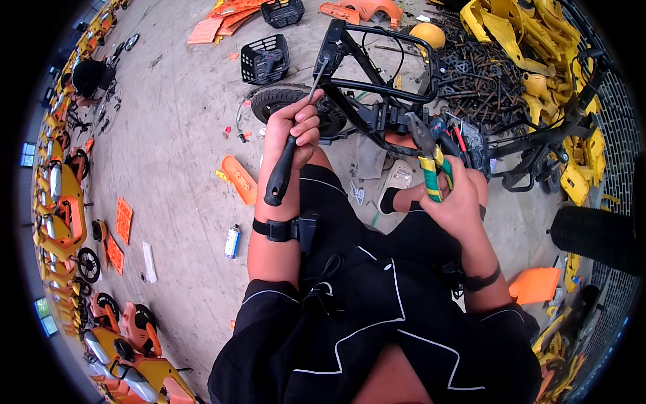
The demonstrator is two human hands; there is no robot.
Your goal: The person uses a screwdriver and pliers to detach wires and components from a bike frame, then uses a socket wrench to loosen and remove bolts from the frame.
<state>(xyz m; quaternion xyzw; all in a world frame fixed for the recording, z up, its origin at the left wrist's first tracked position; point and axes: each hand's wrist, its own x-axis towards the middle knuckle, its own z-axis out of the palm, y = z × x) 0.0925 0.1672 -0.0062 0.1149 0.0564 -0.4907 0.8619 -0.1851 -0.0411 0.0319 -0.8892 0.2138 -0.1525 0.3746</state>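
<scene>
My left hand (294, 130) is closed around a screwdriver (280, 176) with a black handle. Its thin metal shaft points away from me, and the tip overlaps the end of a black vehicle frame (377, 87); whether it touches cannot be told. In my right hand (456, 202) is a pair of pliers (431, 170) with green and yellow handles, jaws pointing up and to the left. The frame stands in front of my legs, with a black-tyred wheel (269, 99) at its left. A power drill (444, 138) lies beyond the pliers.
A heap of dark metal parts (478, 74) and yellow body panels (518, 34) lies at the far right. Black baskets (265, 59) and orange panels (229, 20) are at the far side. A spray can (233, 241) stands left of me. Yellow-orange scooters (64, 215) line the left.
</scene>
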